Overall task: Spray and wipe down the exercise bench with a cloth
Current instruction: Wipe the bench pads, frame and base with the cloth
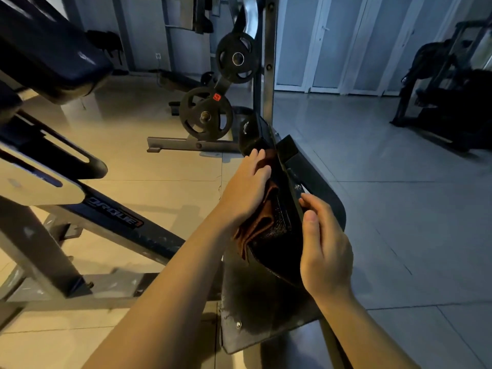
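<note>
While the flat left hand [246,187] presses a folded brown cloth [259,225] against the dark bench pad [277,235], seemingly damp, the right hand [323,249] grips its edge.

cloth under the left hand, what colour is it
Reddish brown. The cloth shows best in the head view, pressed against the dark pad by the left hand.

cloth [262,222] on bench pad [277,230], left hand [245,190] over cloth, right hand [323,246] right of pad
</note>
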A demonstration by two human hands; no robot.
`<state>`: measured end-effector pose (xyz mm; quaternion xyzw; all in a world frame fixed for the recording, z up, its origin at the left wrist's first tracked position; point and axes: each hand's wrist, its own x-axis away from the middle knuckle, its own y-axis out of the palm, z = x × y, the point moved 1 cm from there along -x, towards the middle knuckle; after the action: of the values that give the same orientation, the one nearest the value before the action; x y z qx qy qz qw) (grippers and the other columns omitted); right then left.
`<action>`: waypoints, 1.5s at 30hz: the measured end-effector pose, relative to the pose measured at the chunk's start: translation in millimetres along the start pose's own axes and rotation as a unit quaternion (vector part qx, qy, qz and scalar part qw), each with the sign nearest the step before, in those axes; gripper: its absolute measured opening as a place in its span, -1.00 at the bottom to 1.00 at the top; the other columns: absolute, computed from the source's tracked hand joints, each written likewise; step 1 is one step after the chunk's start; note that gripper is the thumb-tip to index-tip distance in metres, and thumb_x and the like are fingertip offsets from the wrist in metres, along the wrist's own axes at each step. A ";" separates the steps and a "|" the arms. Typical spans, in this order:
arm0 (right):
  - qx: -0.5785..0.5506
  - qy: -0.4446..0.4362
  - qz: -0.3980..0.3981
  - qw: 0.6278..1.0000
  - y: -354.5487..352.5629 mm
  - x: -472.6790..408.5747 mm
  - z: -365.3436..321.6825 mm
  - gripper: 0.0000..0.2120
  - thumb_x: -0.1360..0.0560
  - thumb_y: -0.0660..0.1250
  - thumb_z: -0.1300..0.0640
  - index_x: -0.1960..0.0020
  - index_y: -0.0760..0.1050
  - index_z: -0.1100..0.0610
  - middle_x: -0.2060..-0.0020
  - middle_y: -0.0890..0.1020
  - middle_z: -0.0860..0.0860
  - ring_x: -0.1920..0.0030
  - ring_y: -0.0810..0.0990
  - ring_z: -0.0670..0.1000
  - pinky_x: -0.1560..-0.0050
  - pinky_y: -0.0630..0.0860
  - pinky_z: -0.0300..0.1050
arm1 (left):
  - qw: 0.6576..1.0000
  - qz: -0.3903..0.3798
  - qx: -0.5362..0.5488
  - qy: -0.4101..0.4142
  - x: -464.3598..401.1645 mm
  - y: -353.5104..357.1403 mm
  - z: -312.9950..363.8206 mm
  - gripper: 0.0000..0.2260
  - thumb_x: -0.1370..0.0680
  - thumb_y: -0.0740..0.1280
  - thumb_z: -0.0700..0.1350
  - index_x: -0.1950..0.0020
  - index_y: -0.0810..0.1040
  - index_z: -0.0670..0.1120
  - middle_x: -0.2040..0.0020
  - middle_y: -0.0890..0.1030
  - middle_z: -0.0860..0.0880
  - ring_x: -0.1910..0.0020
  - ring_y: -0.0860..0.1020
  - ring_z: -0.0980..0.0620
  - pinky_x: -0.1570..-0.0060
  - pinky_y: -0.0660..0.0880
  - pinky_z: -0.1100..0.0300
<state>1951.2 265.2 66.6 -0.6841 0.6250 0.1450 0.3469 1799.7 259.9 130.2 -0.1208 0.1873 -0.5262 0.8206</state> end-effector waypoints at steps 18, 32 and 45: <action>0.010 -0.019 0.027 0.999 2.0 2.4 0.9 -0.53 -0.62 -0.05 -0.06 -0.24 0.55 0.09 -0.09 0.58 -0.16 -0.10 0.47 -0.43 -0.03 0.38 -0.55 | 0.997 0.055 0.051 0.021 12.9 -5.8 -1.2 -0.62 -0.70 0.02 -0.03 -0.53 0.25 0.04 -0.54 0.22 0.13 -0.51 0.16 0.17 -0.50 0.06 0.17; -0.130 0.083 -0.070 0.986 -9.6 -4.5 -4.3 -0.69 -0.61 -0.04 -0.13 -0.23 0.39 -0.23 -0.12 0.58 -0.27 -0.16 0.52 -0.26 -0.16 0.42 -0.34 | 0.983 0.104 0.085 0.124 125.3 28.5 -23.3 -0.65 -0.58 0.06 0.18 -0.33 0.23 0.54 -0.39 0.43 0.18 -0.42 0.36 0.12 -0.41 0.31 -0.09; -0.215 0.191 -0.218 0.933 -41.2 -6.9 -12.5 -0.42 -0.48 -0.13 -0.28 -0.45 0.21 -0.19 -0.42 0.37 -0.13 -0.39 0.31 -0.19 -0.45 0.20 -0.12 | 0.936 0.304 0.039 0.172 122.6 76.1 -15.2 -0.54 -0.63 0.05 0.01 -0.52 0.23 -0.05 -0.53 0.24 -0.09 -0.53 0.18 -0.08 -0.50 0.10 -0.14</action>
<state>1986.3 261.4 92.0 -0.8766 0.4688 0.0633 0.0888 1901.5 180.2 64.2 0.0664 0.3329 -0.2713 0.9007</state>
